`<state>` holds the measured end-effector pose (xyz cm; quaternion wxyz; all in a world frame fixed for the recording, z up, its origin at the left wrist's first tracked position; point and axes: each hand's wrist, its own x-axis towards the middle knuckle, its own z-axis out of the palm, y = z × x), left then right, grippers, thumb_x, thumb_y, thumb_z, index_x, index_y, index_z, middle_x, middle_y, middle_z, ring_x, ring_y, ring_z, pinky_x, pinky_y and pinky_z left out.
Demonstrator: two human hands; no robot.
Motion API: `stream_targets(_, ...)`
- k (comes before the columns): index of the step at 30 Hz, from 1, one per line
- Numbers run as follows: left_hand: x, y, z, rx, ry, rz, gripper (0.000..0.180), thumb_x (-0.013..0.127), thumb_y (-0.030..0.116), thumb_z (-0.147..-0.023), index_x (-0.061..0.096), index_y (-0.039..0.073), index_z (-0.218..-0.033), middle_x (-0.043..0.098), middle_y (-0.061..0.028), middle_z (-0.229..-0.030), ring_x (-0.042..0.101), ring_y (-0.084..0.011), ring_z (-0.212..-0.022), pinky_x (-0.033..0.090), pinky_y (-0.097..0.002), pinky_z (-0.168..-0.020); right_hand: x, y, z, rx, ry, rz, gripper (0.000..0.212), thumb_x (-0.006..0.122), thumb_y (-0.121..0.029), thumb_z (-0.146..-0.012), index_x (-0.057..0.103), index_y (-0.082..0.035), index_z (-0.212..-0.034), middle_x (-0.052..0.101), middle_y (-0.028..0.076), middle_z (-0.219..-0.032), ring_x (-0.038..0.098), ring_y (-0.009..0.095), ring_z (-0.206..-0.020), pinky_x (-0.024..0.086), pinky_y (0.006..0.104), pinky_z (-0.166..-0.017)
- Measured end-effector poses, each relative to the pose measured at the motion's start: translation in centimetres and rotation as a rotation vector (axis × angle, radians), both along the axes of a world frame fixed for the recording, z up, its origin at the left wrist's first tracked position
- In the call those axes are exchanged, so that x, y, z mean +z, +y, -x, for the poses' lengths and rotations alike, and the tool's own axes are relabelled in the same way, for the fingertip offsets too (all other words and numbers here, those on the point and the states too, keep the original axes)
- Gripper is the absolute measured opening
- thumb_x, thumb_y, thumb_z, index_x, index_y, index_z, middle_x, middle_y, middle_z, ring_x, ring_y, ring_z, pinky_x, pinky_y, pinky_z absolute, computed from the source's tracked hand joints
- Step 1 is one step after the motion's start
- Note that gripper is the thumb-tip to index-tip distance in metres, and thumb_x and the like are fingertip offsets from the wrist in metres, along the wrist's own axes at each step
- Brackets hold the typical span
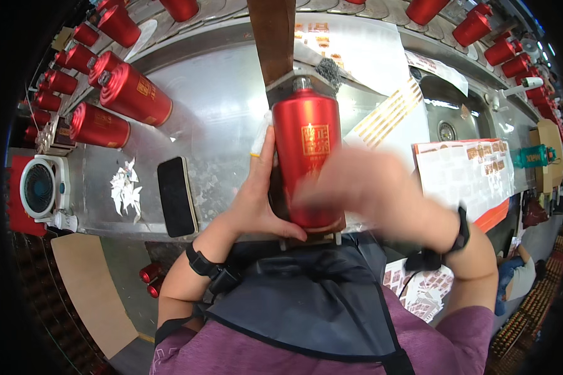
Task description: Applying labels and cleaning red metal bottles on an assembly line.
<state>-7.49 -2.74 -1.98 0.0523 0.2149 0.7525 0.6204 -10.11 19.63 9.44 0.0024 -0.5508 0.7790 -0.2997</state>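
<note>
A shiny red bottle point(300, 119) with gold printed marks and a silver cap lies in front of me, cap end away from me, on a brown stand. My left hand point(255, 195) grips it, fingers along its left side and thumb by its base; a white wrap covers one finger. Over the lower front of the bottle is my right hand point(369, 187), smeared by motion. Its fingers cannot be made out, nor whether they hold anything. Just past the cap lies a dark grey scouring pad point(328, 70).
Several red bottles point(141, 97) stand at left, with a phone point(177, 195), paper scraps point(126, 187) and a small fan point(39, 184). On the right are a gold-striped sheet point(388, 115), a sticker sheet point(463, 172), a sink point(445, 109) and a green bottle point(535, 156). A conveyor carries bottles behind.
</note>
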Motion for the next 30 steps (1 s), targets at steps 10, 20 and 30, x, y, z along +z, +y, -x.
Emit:
stream_targets(10,0.0,-0.1,0.3,-0.042,0.106,0.012,0.15,0.095,0.044,-0.052,-0.009,0.003,-0.153,0.011,-0.0217,-0.158,0.019,-0.0339,-0.146,0.024,-0.0404,-0.117,1.0,1.9,6.2,-0.373,0.047,0.051,0.029,0.071,-0.003,-0.072,0.075,-0.011,-0.1,0.064,0.005,-0.078,0.062,0.021,-0.072,0.05,0.0298,-0.064)
stream_targets(20,4.7,-1.0,5.2,0.049,-0.445,-0.327,0.05,0.046,0.038,-0.101,0.048,0.005,-0.139,0.056,-0.0094,-0.133,0.052,-0.0187,-0.122,0.041,-0.0369,-0.102,2.2,-0.1,3.6,-0.223,0.339,-0.133,0.026,0.072,-0.01,-0.07,0.074,-0.015,-0.095,0.057,0.004,-0.075,0.058,0.022,-0.07,0.048,0.0334,-0.06)
stream_targets(30,5.7,3.6,10.6,0.135,-0.777,-0.414,0.026,0.069,0.028,-0.08,0.068,0.005,-0.091,0.07,-0.0089,-0.09,0.068,-0.018,-0.075,0.054,-0.0339,-0.071,3.9,-0.9,3.1,-0.264,0.254,-0.145,0.028,0.071,0.006,-0.069,0.07,-0.004,-0.096,0.054,0.009,-0.074,0.057,0.024,-0.074,0.046,0.035,-0.068)
